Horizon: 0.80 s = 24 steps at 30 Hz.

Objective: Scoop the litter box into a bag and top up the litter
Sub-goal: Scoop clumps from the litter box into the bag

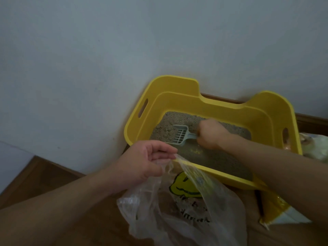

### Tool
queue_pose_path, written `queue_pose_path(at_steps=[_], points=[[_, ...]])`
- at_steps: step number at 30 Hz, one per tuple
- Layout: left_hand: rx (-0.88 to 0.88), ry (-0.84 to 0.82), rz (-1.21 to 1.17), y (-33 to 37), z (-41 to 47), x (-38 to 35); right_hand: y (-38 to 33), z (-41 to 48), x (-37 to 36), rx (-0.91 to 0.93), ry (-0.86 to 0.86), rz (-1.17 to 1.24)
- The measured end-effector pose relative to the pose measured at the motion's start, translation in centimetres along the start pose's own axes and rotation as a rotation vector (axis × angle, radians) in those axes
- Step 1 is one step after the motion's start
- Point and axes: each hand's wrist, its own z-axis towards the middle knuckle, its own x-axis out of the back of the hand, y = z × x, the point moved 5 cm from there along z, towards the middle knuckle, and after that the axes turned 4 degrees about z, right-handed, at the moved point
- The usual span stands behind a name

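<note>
Litter box [221, 103], yellow, sits on the wooden floor [44, 174] against the wall [88, 68], with grey litter [168, 126] inside. Your right hand [210, 134] is fisted round the handle of the pale blue scoop [180, 134], whose slotted blade lies on the litter. Your left hand [147, 160] pinches the clear plastic bag [177, 210] by its rim, just beside the box's near edge.

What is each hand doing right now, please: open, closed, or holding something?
Left hand: closed, pinching the rim of the plastic bag.
Right hand: closed around the handle of the scoop.
</note>
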Motion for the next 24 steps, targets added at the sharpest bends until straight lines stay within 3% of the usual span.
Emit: queue_pose_path(at_steps=[6,24], points=[[-0.001,-0.012,-0.004,0.0,0.1,0.0,-2.3,1.8,-1.0,0.039,0.032,0.044],[0.004,-0.029,-0.007,0.1,0.1,0.1,-0.3,3.1,-3.2,0.088,0.019,0.122]])
